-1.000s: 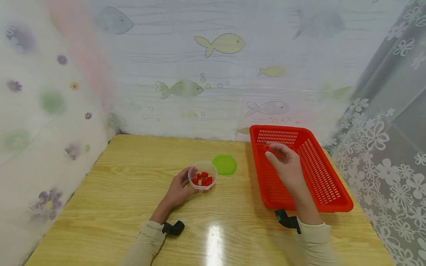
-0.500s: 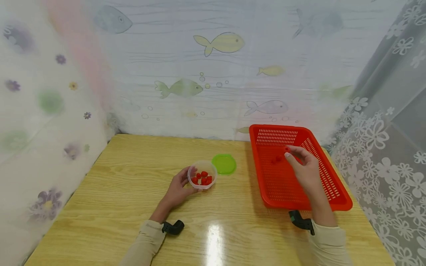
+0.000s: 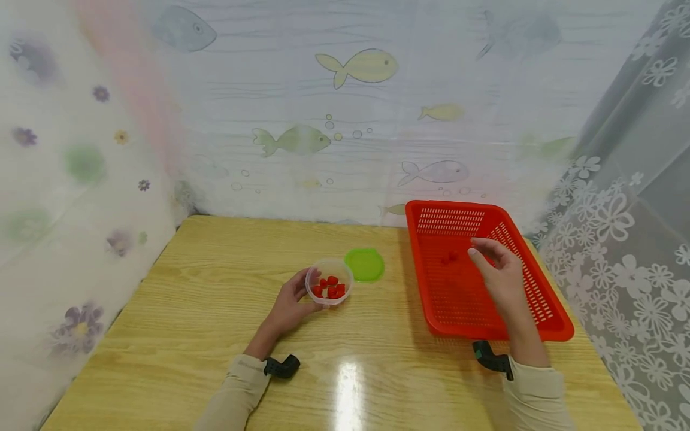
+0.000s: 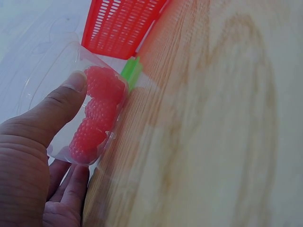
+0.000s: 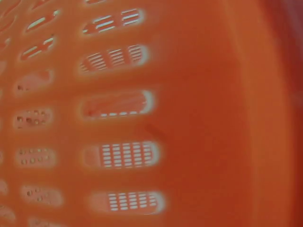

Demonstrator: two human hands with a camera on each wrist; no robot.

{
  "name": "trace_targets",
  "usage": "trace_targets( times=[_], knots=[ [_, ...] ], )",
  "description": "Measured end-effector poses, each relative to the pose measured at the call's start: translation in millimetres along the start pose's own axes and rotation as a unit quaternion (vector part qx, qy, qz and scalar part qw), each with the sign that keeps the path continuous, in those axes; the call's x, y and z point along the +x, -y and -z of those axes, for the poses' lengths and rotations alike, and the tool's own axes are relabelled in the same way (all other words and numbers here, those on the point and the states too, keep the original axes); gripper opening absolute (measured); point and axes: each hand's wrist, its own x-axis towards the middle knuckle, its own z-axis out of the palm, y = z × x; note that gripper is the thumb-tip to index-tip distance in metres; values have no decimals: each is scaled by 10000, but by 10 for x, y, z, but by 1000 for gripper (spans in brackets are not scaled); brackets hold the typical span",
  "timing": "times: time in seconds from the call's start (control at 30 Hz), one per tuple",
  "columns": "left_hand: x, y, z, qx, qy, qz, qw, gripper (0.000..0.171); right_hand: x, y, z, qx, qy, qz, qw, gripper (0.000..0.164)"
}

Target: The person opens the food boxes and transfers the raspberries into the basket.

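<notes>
My left hand [image 3: 288,308] grips a clear plastic tub [image 3: 330,261], thumb on the near side and fingers round the left. Several red raspberries [image 4: 100,111] lie in its bottom. Over the red basket [image 3: 422,281] is my right hand [image 3: 504,278], thumb and fingertips a little apart, with no raspberry visible between them. Two or so small raspberries [image 3: 453,255] rest on the basket floor, hard to tell from its red. Only the slotted basket wall [image 5: 203,118] fills the right wrist view, and the right hand is hidden there.
A green lid [image 3: 364,264] lies flat between tub and basket, close to the tub. The wooden table [image 3: 226,251] meets a fish-patterned curtain at the back. A lace curtain [image 3: 609,299] hangs along the right side.
My right hand has moved right over the basket, and the raspberry seen earlier at its fingertips no longer shows there. My left hand and the tub have stayed put.
</notes>
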Motion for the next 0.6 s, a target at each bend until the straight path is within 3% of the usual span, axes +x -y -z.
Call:
trace_targets(
  times=[0.27, 0.6],
  knots=[
    [-5, 3, 5, 71, -2, -68, 10000, 83, -33, 24, -46, 94, 98, 36, 9999, 32],
    [0, -7, 0, -30, -7, -26, 10000, 85, -167, 175, -346, 374, 656, 292, 9967, 35]
  ],
)
